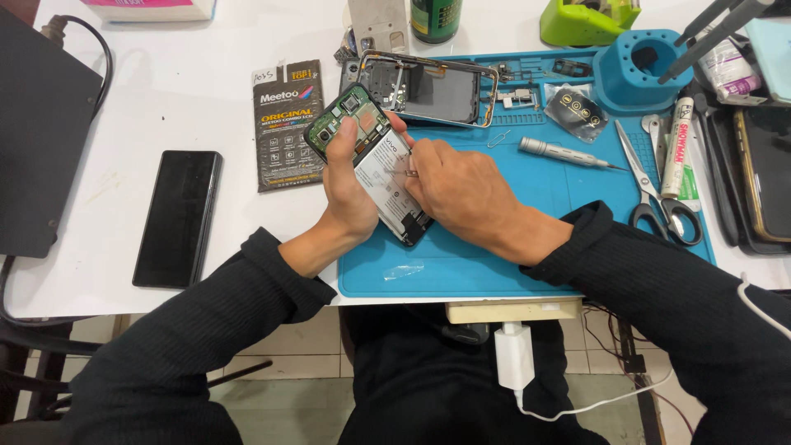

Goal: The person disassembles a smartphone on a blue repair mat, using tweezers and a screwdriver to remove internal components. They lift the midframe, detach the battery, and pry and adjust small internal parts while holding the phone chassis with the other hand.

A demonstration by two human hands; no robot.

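The left hand [350, 194] is clamped around an opened phone [371, 161], thumb on its green circuit board, holding it tilted above the blue work mat [527, 206]. The right hand [461, 194] rests on the phone's white battery, fingertips pinched together on a small part. Behind lies a phone frame [432, 86]; to the right, a screwdriver [568, 154] and scissors [655, 189].

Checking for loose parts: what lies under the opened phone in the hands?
Under the opened phone only the blue silicone work mat shows; the left hand and right hand cover the rest.
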